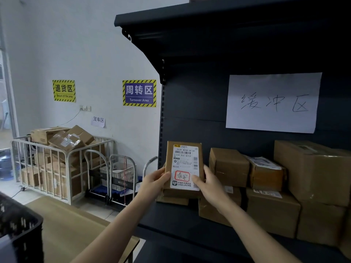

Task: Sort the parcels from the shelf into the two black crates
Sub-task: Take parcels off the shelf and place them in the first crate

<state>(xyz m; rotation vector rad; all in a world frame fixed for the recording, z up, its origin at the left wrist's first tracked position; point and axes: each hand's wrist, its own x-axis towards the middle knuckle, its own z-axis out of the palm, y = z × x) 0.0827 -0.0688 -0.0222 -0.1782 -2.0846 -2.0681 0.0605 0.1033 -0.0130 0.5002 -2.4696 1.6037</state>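
A black crate (19,228) sits nearest, at my lower left. My left hand (153,180) and right hand (207,182) clasp an upright parcel (183,166) by its edges, above the shelf (190,221). Behind it sit stacked boxes (273,186).

A pale wall (85,54) carries two striped signs (139,93) and a small handwritten note (98,121). Below stands a white wire cage cart (57,168) on a light floor (11,188).

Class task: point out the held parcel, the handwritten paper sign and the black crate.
held parcel (184,166), head view, on its white label.
handwritten paper sign (273,103), head view, sheet centre.
black crate (20,224), head view, its mesh wall.
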